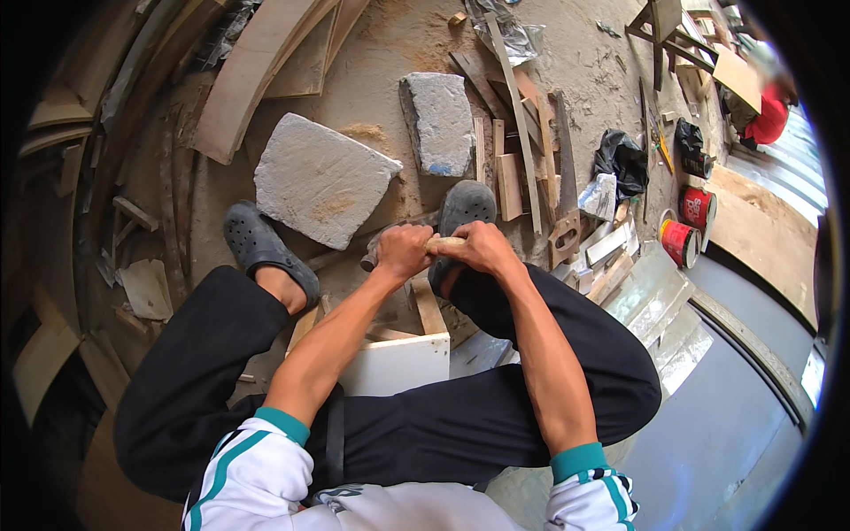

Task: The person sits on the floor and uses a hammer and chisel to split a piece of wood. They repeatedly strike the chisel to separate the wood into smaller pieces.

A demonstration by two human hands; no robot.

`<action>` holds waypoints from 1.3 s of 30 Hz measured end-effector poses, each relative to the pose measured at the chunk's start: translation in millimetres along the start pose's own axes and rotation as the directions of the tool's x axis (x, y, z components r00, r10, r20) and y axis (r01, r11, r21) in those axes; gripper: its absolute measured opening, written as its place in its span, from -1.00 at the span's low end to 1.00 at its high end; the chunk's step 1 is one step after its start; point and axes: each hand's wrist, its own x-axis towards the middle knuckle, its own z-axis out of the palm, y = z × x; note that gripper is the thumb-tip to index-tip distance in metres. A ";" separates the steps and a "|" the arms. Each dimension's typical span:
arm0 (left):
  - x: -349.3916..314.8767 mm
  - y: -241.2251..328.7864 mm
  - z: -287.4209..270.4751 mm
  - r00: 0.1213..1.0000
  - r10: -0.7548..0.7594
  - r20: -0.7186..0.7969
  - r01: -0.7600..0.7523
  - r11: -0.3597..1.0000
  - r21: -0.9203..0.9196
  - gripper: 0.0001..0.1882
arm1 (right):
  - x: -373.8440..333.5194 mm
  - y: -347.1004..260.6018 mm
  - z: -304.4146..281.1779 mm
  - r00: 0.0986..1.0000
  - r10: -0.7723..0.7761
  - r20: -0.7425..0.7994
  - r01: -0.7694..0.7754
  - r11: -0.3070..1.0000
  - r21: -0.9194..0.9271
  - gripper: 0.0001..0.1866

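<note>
Both my hands are closed on what looks like a hammer, held crosswise between my shins. Its pale wooden handle (444, 243) shows between my fists, and a dark, blunt end (370, 257) sticks out past my left hand (405, 251). My right hand (481, 248) wraps the handle's other end, close to my right shoe (466, 205). Below my hands, between my legs, is a wooden frame with a white front board (397, 365). Farther off lie a wide grey stone slab (323, 180) and a smaller grey block (436, 122).
A handsaw (564, 199) lies among wood strips on the right, near a black plastic bag (622, 164). Red cans (679, 242) stand beyond. Curved boards (243, 84) lie at upper left, and grey sheets (708, 425) at lower right. Another person in red (772, 113) is at far right.
</note>
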 end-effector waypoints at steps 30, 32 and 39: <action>-62.3 -49.1 -50.1 0.997 0.044 0.071 -0.073 0.871 0.486 -0.46 | -32.9 -51.8 32.0 0.983 0.030 -0.180 -0.079 0.958 -0.275 -0.29; -61.4 -50.2 -49.4 0.996 0.044 0.072 -0.073 0.870 0.487 -0.45 | -35.0 -54.8 31.2 0.981 0.033 -0.193 -0.087 0.958 -0.275 -0.33; -65.9 -53.6 -47.7 0.996 0.058 0.061 -0.080 0.878 0.472 -0.40 | -43.0 -62.4 40.8 0.970 0.046 -0.240 -0.124 0.940 -0.318 -0.44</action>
